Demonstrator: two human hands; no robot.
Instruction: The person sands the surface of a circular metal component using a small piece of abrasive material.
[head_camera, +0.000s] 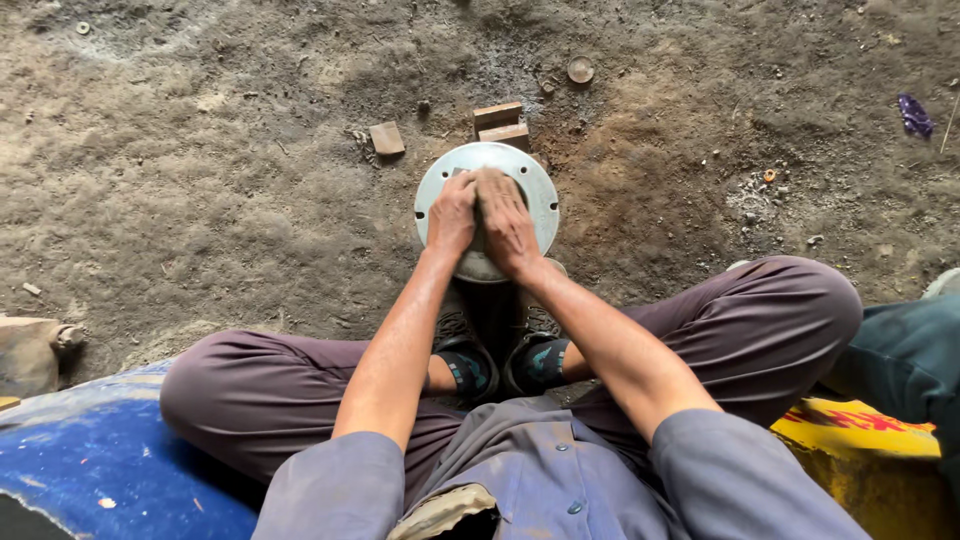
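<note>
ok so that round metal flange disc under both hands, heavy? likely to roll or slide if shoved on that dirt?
Likely stiff and heavy for its size: the metal disc looks thick, with bolt holes around the rim. It appears to lie flat on the dirt floor, so sliding seems likelier than rolling. The left hand and right hand press on its middle, which probably steadies it.

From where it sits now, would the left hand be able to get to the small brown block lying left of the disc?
Probably yes. The left hand rests on the metal disc, and the brown block lies just beyond on bare dirt, with nothing between them. It would have to let go of the disc first.
</note>
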